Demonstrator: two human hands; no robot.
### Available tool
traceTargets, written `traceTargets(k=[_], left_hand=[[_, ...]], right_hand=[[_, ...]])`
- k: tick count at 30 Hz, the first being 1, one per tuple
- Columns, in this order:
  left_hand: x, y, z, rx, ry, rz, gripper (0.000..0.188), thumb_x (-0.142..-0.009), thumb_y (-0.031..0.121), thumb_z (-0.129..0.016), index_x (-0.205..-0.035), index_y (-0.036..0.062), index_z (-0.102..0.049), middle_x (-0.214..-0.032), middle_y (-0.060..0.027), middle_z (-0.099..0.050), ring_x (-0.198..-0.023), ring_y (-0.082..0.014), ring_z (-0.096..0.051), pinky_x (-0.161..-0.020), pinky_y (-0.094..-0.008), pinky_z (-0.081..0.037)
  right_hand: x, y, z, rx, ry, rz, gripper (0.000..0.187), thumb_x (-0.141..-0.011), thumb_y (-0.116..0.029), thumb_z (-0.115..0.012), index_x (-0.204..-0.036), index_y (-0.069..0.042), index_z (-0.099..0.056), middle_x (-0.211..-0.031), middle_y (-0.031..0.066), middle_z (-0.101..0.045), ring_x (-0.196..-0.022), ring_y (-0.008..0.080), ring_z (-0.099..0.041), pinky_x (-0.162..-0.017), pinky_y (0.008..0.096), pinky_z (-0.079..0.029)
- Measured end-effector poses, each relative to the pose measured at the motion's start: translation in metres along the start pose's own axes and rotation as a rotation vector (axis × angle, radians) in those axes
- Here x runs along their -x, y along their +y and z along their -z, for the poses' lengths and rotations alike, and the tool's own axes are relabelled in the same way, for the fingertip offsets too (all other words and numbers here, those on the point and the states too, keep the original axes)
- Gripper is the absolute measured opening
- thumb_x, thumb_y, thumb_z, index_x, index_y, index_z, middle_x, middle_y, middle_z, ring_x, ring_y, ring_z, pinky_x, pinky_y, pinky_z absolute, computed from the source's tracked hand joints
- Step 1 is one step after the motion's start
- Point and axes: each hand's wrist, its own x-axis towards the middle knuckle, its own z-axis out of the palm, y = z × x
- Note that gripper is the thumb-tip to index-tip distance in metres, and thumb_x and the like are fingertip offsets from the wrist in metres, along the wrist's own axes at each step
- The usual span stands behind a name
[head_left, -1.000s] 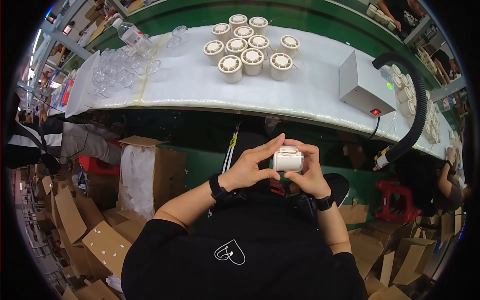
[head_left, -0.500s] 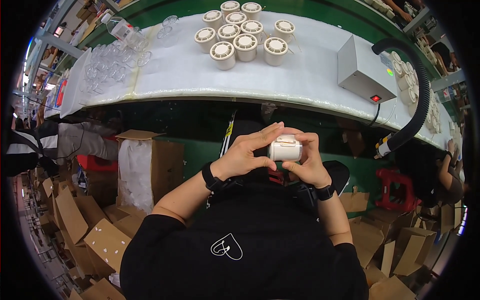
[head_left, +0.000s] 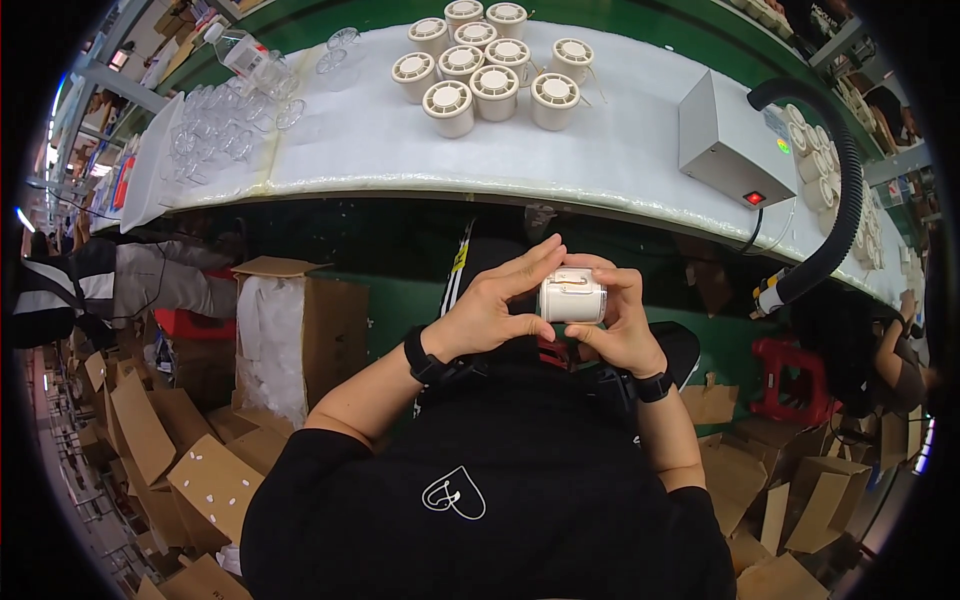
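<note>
Currently both hands, left hand (head_left: 487,312) and right hand (head_left: 622,325), clamp a small white cylindrical part (head_left: 573,296) at frame centre, below the surface (head_left: 620,150). Likely inspecting or fitting; next move needs careful fingertip alignment.

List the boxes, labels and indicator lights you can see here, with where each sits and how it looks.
Open cardboard box: below the table, left of the hands, brown, with white plastic lining.
Flattened cartons: heaped lower left, brown.
Grey metal box: on the table, right, with a red lit switch.
</note>
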Motion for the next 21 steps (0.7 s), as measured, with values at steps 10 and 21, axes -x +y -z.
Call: traceTargets(k=[10, 21], left_hand=[[0.001, -0.011, -0.019, 0.374, 0.011, -0.005, 0.078, -0.082, 0.018, -0.067, -0.143, 0.0095, -0.019, -0.151, -0.0127, -0.002, -0.137, -0.0217, -0.013, -0.107, -0.0353, -0.025], [-0.049, 0.052, 0.094, -0.791, 0.618, -0.286, 0.068, -0.076, 0.015, -0.068, -0.134, 0.0038, -0.034, -0.115, -0.0152, -0.041, -0.105, -0.0278, -0.044, -0.09, -0.0337, -0.039]], right_hand=[[-0.004, 0.009, -0.008, 0.162, 0.03, 0.084, 0.06, -0.073, -0.002, -0.073, -0.115, -0.012, -0.031, -0.133, 0.0217, -0.035, -0.122, 0.0346, -0.041, -0.1, 0.0444, -0.036], [-0.1, 0.008, 0.046, 1.009, 0.296, 0.134, 0.065, -0.076, -0.01, -0.066, -0.129, 0.003, -0.032, -0.127, 0.0195, -0.044, -0.122, 0.0333, -0.04, -0.104, 0.0357, -0.03]])
